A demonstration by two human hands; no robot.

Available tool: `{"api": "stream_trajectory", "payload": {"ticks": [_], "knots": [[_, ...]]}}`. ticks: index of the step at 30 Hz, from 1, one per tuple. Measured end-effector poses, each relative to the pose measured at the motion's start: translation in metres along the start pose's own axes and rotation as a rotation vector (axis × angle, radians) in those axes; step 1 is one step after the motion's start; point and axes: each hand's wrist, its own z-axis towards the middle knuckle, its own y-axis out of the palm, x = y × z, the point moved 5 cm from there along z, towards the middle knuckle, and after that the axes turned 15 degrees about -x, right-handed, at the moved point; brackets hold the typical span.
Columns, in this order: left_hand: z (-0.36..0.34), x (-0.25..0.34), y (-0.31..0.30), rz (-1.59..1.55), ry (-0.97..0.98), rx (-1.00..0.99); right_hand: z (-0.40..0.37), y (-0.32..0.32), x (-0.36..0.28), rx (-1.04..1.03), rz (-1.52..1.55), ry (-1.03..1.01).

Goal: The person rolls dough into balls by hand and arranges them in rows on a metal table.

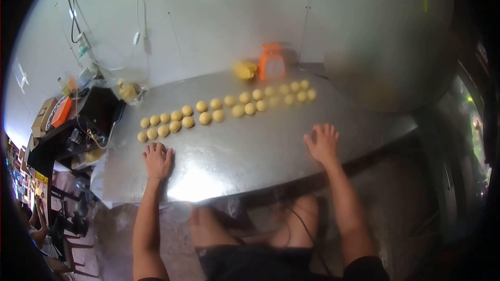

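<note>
Both the left hand (pixel 158 159) and right hand (pixel 323 143) lie flat, fingers spread, empty, on the steel table (pixel 245 151) near the dough balls (pixel 205 117).

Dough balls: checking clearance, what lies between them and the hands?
Head view: only bare table separates the dough balls from left hand and right hand.

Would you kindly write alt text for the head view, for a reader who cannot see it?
A person's left hand and right hand rest flat and empty on a metal table, in front of two rows of small yellow dough balls. An orange object stands at the table's far edge.
</note>
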Motion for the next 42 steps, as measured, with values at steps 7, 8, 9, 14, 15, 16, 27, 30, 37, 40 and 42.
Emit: {"api": "stream_trajectory", "payload": {"ticks": [7,8,9,14,15,16,27,30,37,40,42], "knots": [[0.059,-0.043,0.040,0.018,-0.083,0.253,0.071,0.002,0.028,0.018,-0.040,0.190],[0.060,-0.052,0.047,0.000,-0.096,0.270,0.076,0.004,0.033,0.008,-0.020,0.214],[0.062,-0.059,0.043,-0.018,-0.113,0.287,0.080,0.005,0.040,0.028,-0.009,0.227],[0.041,-0.067,0.021,-0.067,-0.288,0.227,0.075,0.003,0.074,0.063,-0.040,0.341],[0.036,-0.071,0.019,-0.021,-0.353,0.216,0.069,0.001,0.080,0.063,-0.047,0.375],[0.031,-0.075,0.016,0.019,-0.392,0.206,0.064,-0.004,0.085,0.063,-0.057,0.406],[-0.039,-0.099,0.011,0.076,-0.269,0.122,0.013,-0.015,0.092,-0.016,-0.035,0.367],[-0.030,-0.092,0.045,0.116,-0.027,0.092,-0.003,-0.004,0.079,0.016,-0.032,0.255],[-0.036,0.036,0.026,0.157,0.182,-0.125,-0.037,-0.001,0.007,-0.027,-0.074,0.057],[-0.020,0.058,0.035,0.138,0.287,-0.061,-0.032,0.000,-0.024,-0.057,-0.089,-0.004],[-0.008,0.077,0.036,0.076,0.352,-0.113,-0.023,0.002,-0.043,-0.069,-0.096,-0.036]]}}
